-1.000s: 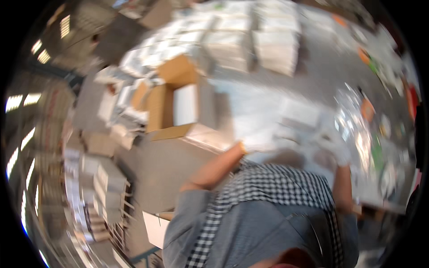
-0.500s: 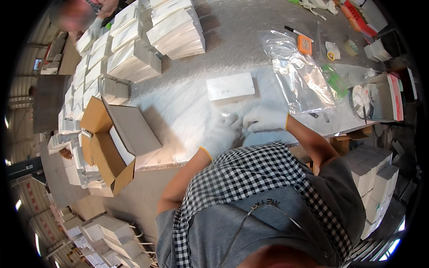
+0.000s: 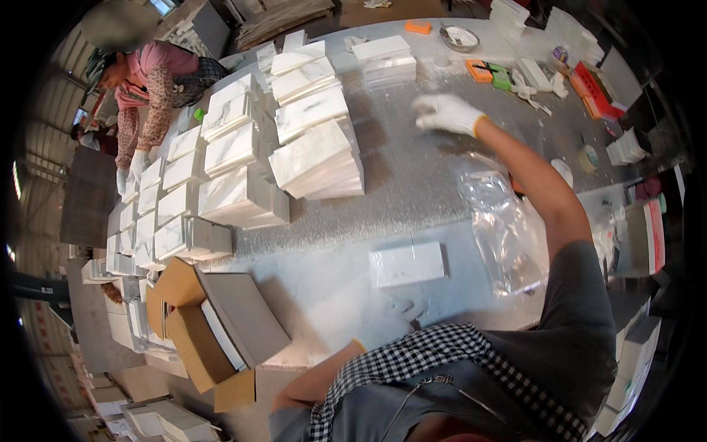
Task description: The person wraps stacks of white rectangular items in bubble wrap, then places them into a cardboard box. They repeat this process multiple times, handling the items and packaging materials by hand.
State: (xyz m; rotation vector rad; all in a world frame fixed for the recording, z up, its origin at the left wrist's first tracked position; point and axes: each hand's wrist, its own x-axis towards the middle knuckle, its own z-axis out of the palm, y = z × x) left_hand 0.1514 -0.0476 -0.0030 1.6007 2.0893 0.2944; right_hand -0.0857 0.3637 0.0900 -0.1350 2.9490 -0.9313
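The left hand [image 3: 383, 320], gloved white, lies flat with fingers spread on the grey table [image 3: 412, 184], just below and left of 1 wrapped white box [image 3: 409, 264], not touching it. Right of the box lies a clear plastic bag [image 3: 501, 228]. Left of the box stands an open cardboard carton [image 3: 213, 324]. Beyond the box, the right hand [image 3: 445, 114], gloved, hovers fingers loosely spread over bare tabletop. Stacks of white boxes [image 3: 317, 158] lie left of it; another person [image 3: 147, 96] works at the far left.
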